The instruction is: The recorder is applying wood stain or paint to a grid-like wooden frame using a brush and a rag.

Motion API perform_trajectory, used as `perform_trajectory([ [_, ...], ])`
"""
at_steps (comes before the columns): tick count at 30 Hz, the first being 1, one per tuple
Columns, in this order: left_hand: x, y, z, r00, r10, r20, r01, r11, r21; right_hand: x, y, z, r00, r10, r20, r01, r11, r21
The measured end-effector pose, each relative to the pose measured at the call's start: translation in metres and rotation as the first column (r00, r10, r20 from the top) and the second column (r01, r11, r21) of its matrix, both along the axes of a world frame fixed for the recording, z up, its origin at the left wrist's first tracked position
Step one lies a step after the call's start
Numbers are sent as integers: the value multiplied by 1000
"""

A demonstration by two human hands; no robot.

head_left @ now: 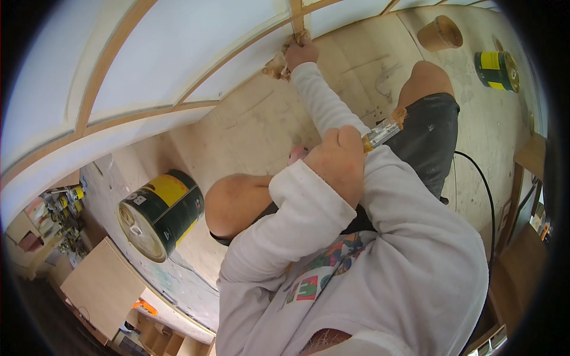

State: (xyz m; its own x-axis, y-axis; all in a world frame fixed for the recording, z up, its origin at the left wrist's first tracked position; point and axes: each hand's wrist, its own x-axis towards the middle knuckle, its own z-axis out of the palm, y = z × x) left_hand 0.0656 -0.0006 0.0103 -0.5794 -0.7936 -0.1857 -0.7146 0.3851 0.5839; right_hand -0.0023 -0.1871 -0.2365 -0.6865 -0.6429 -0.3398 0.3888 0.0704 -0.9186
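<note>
My right hand (300, 52) reaches far forward and presses a crumpled beige rag (278, 66) against the foot of a light wooden frame strut (297, 18) where it meets the white panel (178, 59). My left hand (339, 161) is closed around a paintbrush (383, 130) with a yellowish handle; its brown bristles point toward my right knee (428, 80). Both arms are in white sleeves. My left knee (233, 203) is bent below the left hand.
A large yellow and dark green paint can (160, 213) stands on the plywood floor (255, 124) beside my left knee. A smaller can (497, 70) and a brown pot (440, 32) sit at the far right. A black cable (484, 184) runs along my right side.
</note>
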Motion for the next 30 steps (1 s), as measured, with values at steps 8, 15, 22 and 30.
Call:
perform_trajectory([
  [8, 3, 0, 0, 998, 26, 61, -25, 1000, -7, 26, 11, 60, 744, -47, -666, 142, 986, 89],
  [15, 0, -3, 4, 997, 47, -66, -51, 998, -47, 32, -3, 18, 949, -52, -312, 33, 997, -68],
  [22, 1, 1, 12, 997, 55, -48, -55, 998, 5, 20, 11, 21, 903, 79, -422, -43, 995, 94],
  [30, 11, 4, 6, 999, 30, 33, -30, 1000, -5, 5, 29, 36, 987, 26, -156, -53, 984, -171],
])
